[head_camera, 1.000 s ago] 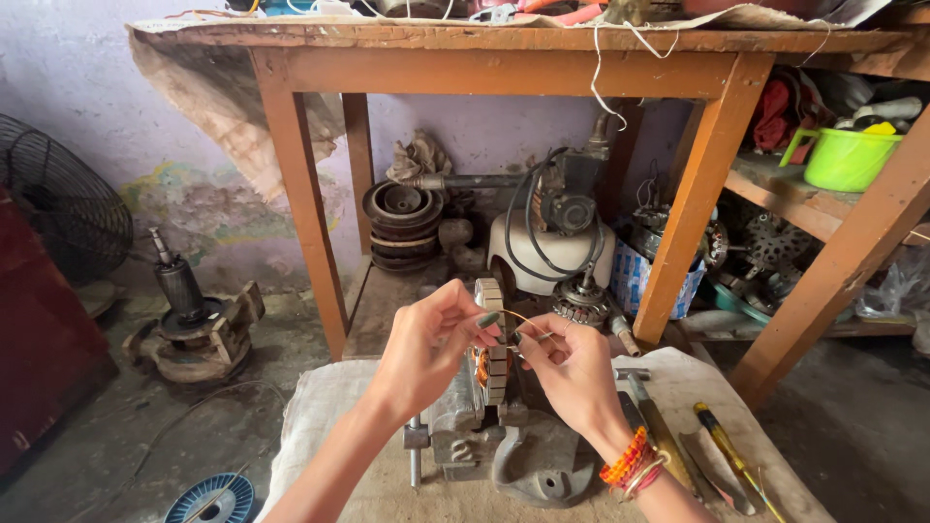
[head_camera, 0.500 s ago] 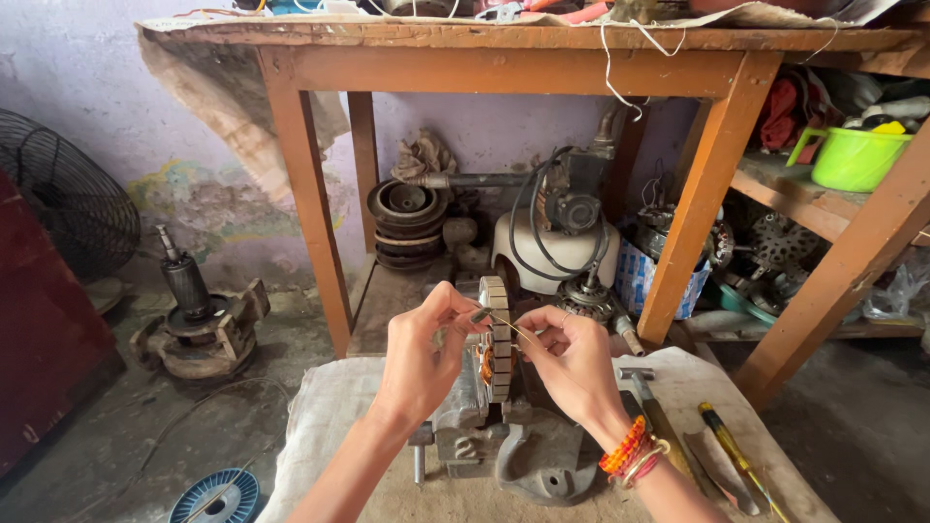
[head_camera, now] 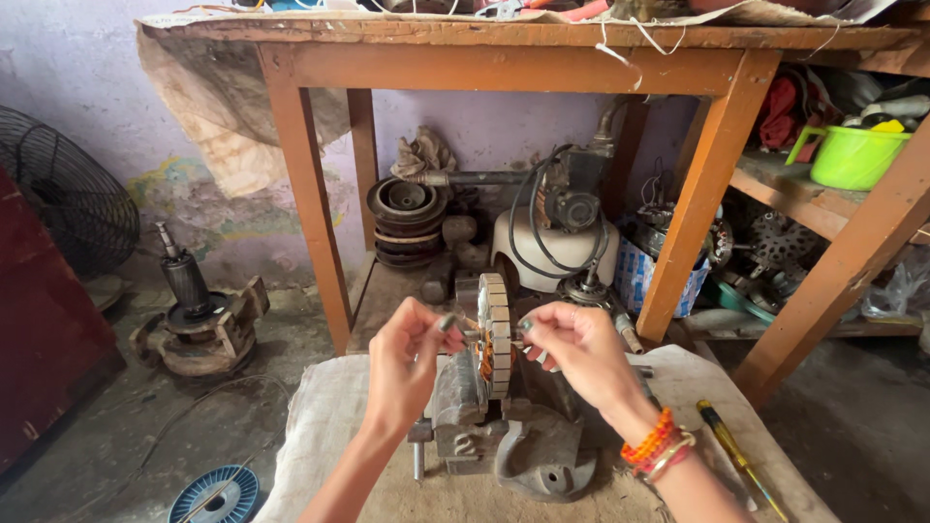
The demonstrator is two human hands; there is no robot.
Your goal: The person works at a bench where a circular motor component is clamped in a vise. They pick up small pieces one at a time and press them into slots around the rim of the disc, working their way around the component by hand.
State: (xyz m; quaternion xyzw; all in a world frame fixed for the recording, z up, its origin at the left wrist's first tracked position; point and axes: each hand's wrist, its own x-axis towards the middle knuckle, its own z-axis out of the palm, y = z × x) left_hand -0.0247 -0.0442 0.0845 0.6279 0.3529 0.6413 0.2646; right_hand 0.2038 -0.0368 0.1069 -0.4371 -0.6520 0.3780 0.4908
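A round laminated stator core (head_camera: 497, 334) with copper windings stands on edge, clamped in a grey bench vise (head_camera: 504, 436) on a cloth-covered work surface (head_camera: 320, 426). My left hand (head_camera: 409, 363) is at its left face, fingertips pinched on something thin near the windings. My right hand (head_camera: 576, 349), with orange bracelets at the wrist, pinches at the right face of the core. What the fingertips hold is too small to make out.
A yellow-handled screwdriver (head_camera: 738, 455) lies right of the vise. A blue wire spool (head_camera: 215, 496) sits on the floor at lower left. Behind stand an orange wooden table (head_camera: 320, 194), a pump motor (head_camera: 557, 228), an armature assembly (head_camera: 199, 324) and a green jug (head_camera: 852, 155).
The view has shifted slightly. Both hands stay at the stator core, the fingers working closer to its faces; the core stays clamped in the vise.
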